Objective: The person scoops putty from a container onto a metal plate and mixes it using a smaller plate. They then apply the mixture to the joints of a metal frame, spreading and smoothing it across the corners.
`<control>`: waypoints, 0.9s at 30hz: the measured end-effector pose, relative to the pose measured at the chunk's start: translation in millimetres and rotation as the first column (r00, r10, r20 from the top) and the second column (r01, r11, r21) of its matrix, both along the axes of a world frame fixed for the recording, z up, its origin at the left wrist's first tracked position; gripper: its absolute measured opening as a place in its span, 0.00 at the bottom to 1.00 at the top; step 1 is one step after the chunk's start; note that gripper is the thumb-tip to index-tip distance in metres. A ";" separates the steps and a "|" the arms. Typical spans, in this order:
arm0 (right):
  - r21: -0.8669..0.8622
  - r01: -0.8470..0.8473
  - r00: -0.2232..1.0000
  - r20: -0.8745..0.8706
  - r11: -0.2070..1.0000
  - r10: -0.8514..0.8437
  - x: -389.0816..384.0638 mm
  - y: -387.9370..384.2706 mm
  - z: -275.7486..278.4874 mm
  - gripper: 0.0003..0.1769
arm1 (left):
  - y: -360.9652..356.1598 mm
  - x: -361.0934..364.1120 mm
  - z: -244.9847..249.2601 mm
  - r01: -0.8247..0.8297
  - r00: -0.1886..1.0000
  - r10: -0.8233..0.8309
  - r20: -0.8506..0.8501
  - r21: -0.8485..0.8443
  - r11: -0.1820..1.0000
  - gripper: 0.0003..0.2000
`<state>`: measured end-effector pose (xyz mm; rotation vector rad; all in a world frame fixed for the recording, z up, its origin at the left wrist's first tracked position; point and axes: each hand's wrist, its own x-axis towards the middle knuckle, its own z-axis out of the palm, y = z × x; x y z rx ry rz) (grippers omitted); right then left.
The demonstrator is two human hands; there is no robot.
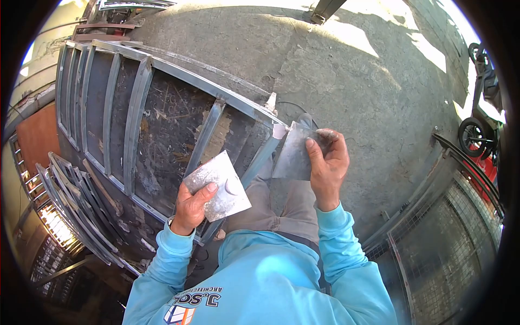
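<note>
My left hand grips a square, light grey metal plate, thumb on its face and fingers behind it. A second, darker metal plate is pinched in my right hand, near the end of the metal frame. The two plates are apart. Beside and partly under my left hand lies the large metal frame with several crossbars, resting on a dark, worn tabletop.
Curved metal strips and a hammer-like tool lie at the left. Wire mesh panels stand at the lower right. A wheeled vehicle is at the far right. A metal post rises from the concrete floor.
</note>
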<state>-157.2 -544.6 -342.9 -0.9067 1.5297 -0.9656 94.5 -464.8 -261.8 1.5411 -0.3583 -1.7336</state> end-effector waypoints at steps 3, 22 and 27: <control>0.020 0.008 1.000 -0.015 1.000 -0.008 0.7 -2.9 6.0 0.13 | -0.3 1.3 0.7 -0.015 1.000 0.015 -0.010 -0.006 1.000 0.20; 0.196 -0.092 0.983 0.172 0.976 0.058 2.4 8.8 30.8 0.12 | 8.8 6.6 -7.8 -0.032 0.998 0.032 -0.045 0.006 0.999 0.19; 0.159 -0.102 0.994 -0.030 0.982 0.108 5.1 -14.1 26.2 0.13 | 4.6 1.3 -6.9 -0.011 1.000 0.010 -0.023 -0.029 1.000 0.20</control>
